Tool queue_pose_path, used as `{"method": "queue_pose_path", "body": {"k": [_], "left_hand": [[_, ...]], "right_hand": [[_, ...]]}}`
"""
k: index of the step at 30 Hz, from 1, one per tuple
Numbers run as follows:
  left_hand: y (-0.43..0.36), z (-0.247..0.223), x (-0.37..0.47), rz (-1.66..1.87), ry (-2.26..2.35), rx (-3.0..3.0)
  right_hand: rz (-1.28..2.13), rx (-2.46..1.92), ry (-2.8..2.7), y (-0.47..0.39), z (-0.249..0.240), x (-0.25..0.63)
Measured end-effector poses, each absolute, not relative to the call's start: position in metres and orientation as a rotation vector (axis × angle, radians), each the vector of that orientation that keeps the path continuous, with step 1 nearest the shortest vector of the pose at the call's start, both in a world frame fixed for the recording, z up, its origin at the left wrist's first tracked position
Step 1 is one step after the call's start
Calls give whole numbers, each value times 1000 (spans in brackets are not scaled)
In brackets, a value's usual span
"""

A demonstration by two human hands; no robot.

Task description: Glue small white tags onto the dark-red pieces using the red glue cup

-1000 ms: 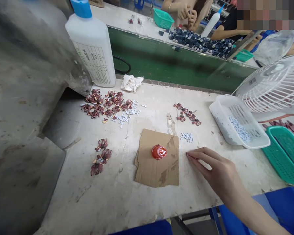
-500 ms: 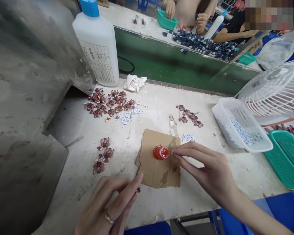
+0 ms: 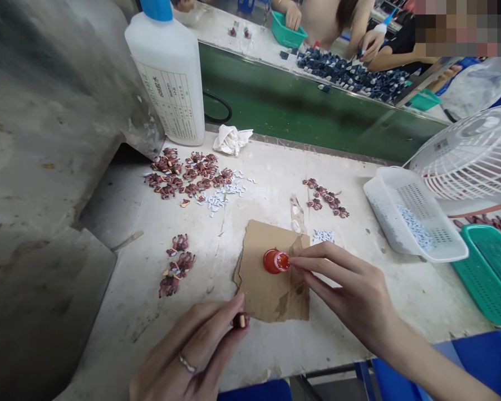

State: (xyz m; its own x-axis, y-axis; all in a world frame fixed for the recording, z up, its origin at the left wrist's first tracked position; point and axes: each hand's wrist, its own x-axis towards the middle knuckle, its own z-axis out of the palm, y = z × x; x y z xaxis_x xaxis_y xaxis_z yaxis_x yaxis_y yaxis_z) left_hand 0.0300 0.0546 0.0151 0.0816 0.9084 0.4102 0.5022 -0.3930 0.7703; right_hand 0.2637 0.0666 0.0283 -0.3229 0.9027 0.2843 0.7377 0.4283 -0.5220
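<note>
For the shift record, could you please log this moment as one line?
left hand: pinches small maroon piece | right hand: fingertips at red cap | cap on cardboard

Both hands are bare, with no gloves and no sleeves reaching into view. The left hand (image 3: 192, 356) wears a thin silver-coloured metal ring (image 3: 187, 363) on one finger; the band looks slightly textured, though the detail is too small to make out. Its fingers are slender with short, plain nails. The right hand (image 3: 359, 298) carries no ring or band that shows, and its forearm is uncovered down to the bottom edge of the view. Its nails are likewise short and unpainted.
</note>
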Motion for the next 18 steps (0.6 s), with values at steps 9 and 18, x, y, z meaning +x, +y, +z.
{"method": "queue_pose_path", "body": {"k": [9, 18], "left_hand": [[45, 7, 24, 1206, 1217, 2027], [43, 13, 32, 1218, 1132, 1945]], "right_hand": [[569, -1360, -1921, 56, 42, 251], [958, -1176, -1694, 44, 48, 224]]}}
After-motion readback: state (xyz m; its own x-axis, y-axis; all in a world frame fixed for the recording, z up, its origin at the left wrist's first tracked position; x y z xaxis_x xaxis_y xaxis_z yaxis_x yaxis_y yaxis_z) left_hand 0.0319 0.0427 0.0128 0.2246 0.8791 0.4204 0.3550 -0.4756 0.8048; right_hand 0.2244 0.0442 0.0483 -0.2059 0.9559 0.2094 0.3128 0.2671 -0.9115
